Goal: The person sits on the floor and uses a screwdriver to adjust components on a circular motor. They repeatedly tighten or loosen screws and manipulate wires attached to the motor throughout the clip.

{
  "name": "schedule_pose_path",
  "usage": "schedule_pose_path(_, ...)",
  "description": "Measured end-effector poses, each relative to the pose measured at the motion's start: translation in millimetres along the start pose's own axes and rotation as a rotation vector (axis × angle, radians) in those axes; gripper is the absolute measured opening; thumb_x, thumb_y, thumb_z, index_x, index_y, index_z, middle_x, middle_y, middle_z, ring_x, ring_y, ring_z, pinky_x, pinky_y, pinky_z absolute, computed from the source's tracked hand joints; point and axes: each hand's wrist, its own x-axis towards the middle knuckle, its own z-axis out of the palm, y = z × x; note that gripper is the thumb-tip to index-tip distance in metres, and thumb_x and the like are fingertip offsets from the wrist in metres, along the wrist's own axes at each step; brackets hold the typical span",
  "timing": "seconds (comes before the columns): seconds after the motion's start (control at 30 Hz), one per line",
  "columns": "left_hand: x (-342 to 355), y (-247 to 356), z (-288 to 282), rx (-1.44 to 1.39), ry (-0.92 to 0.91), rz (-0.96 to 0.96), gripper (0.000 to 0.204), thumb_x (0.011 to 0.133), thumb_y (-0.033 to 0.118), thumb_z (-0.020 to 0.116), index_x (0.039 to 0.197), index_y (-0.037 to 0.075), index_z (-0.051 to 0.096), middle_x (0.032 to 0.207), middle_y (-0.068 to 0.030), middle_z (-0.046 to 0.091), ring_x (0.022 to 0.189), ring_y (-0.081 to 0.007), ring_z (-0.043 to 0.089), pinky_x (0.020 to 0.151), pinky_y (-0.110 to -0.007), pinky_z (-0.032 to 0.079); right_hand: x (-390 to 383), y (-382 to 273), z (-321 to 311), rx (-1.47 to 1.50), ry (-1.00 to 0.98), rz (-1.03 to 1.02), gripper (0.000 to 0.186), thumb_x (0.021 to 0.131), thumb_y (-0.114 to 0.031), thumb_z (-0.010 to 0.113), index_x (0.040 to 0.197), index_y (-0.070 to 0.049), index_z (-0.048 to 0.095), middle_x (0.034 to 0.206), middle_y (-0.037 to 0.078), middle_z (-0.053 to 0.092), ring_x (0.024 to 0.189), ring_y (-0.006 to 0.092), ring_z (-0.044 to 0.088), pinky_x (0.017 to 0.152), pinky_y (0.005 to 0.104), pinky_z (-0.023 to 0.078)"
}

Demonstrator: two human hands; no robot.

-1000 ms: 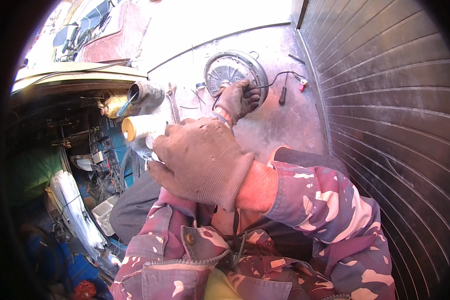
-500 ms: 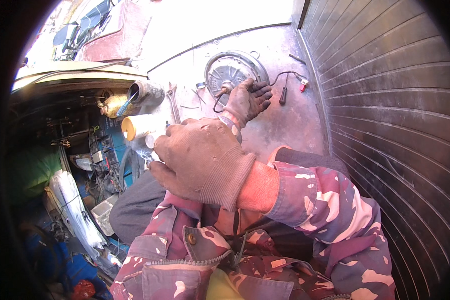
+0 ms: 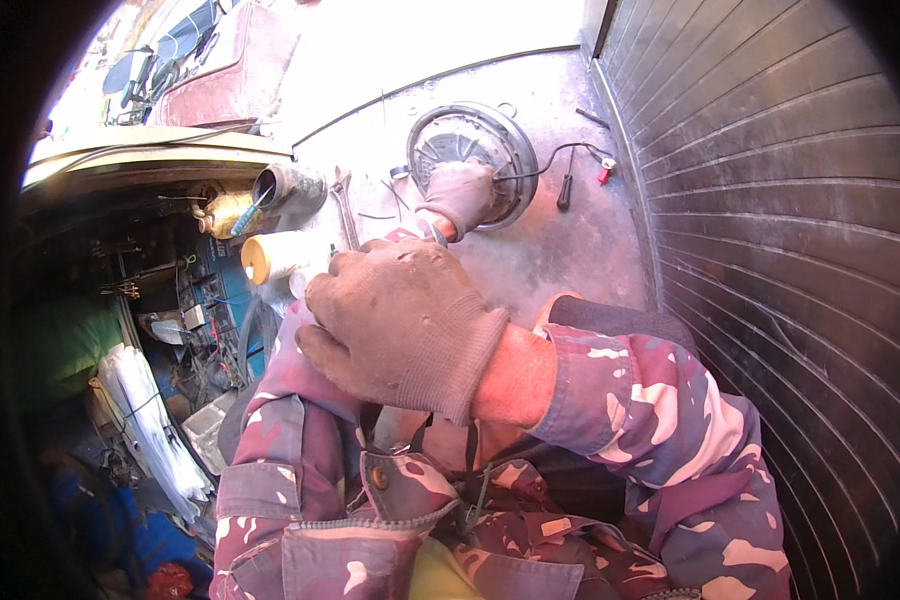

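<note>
On the pale metal surface lies a round grey hub motor (image 3: 522, 150) with a black cable running off to the right. My left hand (image 3: 462, 193), in a brown work glove, reaches onto its middle with the fingers curled. The hand covers the axle there, and its fingertips are hidden. Closer to me, my gloved right hand (image 3: 400, 325) crosses above my left forearm, back upward and fingers bent. Whatever those fingers hold, if anything, is hidden beneath them. A wrench (image 3: 345, 208) and a yellow-lidded white jar (image 3: 260, 258) are left of my hands.
A black-handled screwdriver (image 3: 565, 191) and a red connector (image 3: 605, 172) lie right of the motor. A ribbed dark metal wall (image 3: 770, 200) closes the right side. At left, a dark metal can (image 3: 295, 188) stands by a cluttered shelf with a white bundle (image 3: 150, 430).
My left hand has turned over from palm-open and moved left onto the motor's middle, its fingers now curled. My left sleeve has shifted leftward. The right hand has barely moved.
</note>
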Motion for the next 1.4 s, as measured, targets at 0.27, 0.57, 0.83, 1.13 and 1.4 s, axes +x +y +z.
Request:
schedule_pose_path(0.27, -23, 5, 3, -1.267, -0.195, -0.706, 0.079, 0.099, 0.071, 0.050, 0.115, -0.002, 0.075, 0.112, -0.0250, 0.075, 0.100, -0.0387, 0.074, 0.088, -0.047, 0.059, -1, -1, -1, -0.015, -0.017, 0.011, 0.032, 0.091, -0.036, 0.067, 0.089, -0.005, 0.074, 0.084, 0.017, 0.072, 0.085, 0.0364, 0.073, 0.079, 0.0503, 0.057)
schedule_pose_path(0.57, 2, 21, 15, -2.139, -0.195, -0.926, 0.079, 0.106, 0.072, 0.032, 0.109, 0.000, 0.067, 0.094, -0.0148, 0.070, 0.071, -0.0273, 0.068, 0.068, -0.043, 0.058, 0, -4, -4, -0.057, -0.084, 0.040, 0.034, 0.092, -0.036, 0.063, 0.092, -0.005, 0.078, 0.094, 0.017, 0.076, 0.091, 0.0347, 0.075, 0.081, 0.0484, 0.060)
schedule_pose_path(0.83, 12, 10, 27, -2.382, -0.219, -0.891, 0.046, 0.111, 0.048, 0.043, 0.093, 0.010, 0.060, 0.071, -0.0013, 0.059, 0.055, -0.0176, 0.052, 0.052, -0.034, 0.046, 0, -2, -5, -0.044, -0.088, 0.035, 0.034, 0.092, -0.036, 0.063, 0.090, -0.006, 0.078, 0.093, 0.017, 0.076, 0.091, 0.0346, 0.076, 0.081, 0.0489, 0.060)
schedule_pose_path(1.13, 15, -20, -2, -0.377, -0.099, -0.114, 0.046, 0.107, 0.043, 0.052, 0.106, 0.003, 0.074, 0.096, -0.0285, 0.074, 0.092, -0.0437, 0.074, 0.082, -0.055, 0.056, 0, 2, -2, -0.049, -0.015, -0.002, 0.036, 0.094, -0.038, 0.065, 0.086, -0.003, 0.073, 0.083, 0.018, 0.071, 0.081, 0.0371, 0.073, 0.072, 0.0503, 0.057)
schedule_pose_path(1.4, 9, -17, -19, -0.191, -0.045, -0.028, 0.047, 0.107, 0.044, 0.051, 0.106, 0.002, 0.074, 0.092, -0.0265, 0.074, 0.086, -0.0430, 0.073, 0.078, -0.052, 0.057, 1, 3, -2, -0.061, -0.010, 0.021, 0.037, 0.093, -0.038, 0.065, 0.086, -0.003, 0.073, 0.083, 0.018, 0.071, 0.080, 0.0370, 0.073, 0.072, 0.0498, 0.058)
